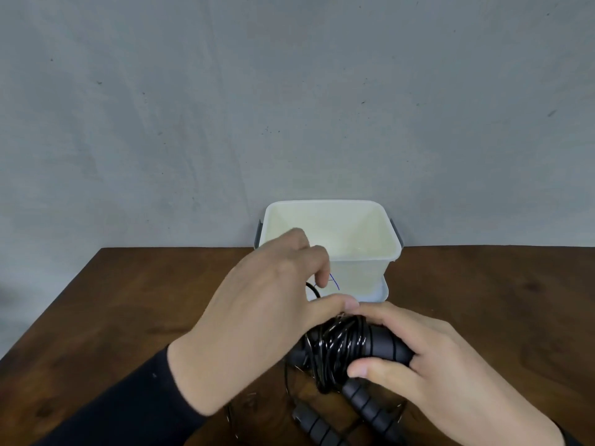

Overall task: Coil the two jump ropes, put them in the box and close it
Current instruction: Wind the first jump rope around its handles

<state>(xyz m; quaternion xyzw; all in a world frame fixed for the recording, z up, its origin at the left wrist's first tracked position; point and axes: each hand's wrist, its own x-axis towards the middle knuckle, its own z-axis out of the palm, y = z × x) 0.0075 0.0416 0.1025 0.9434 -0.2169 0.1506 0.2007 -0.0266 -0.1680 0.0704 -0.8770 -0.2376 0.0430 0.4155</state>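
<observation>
A black jump rope [338, 349] is held over the table, its cord wound in loops around its handles. My right hand [418, 362] grips the handle end of that bundle. My left hand [264, 304] pinches the cord at the top of the loops, a short arc of cord curving up by its fingers. A second jump rope [322, 426] lies loose on the table below, its ribbed black handles toward the front edge. Behind the hands an open white plastic box [363, 239] with grey side latches looks empty inside and appears to rest on its lid [383, 292].
The brown wooden table [128, 300] ends at a grey wall right behind the box. Bare wood shows to the left and right of the box and hands.
</observation>
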